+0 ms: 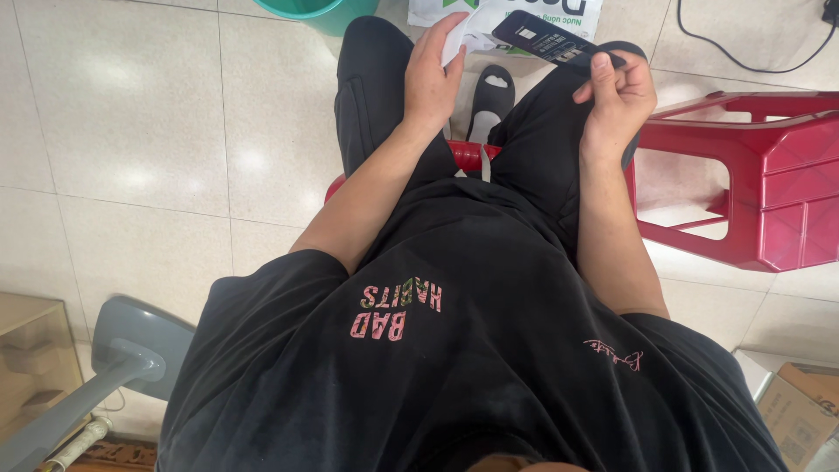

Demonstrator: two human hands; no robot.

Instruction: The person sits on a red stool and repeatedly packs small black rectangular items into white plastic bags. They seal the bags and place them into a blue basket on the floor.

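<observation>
Pale floor tiles (131,131) lay below as I watched from the head view. I sat on a red stool (476,156), knees apart. My left hand (430,79) pinched a white slip (454,35) between thumb and fingers. My right hand (616,96) held a dark flat device (546,39) by its near end, over my right knee. A white bag (507,13) lay on the floor beyond, a second red stool (760,175) at my right. That end-only hold looked risky to me: the device could tip out and hit the tiles.
</observation>
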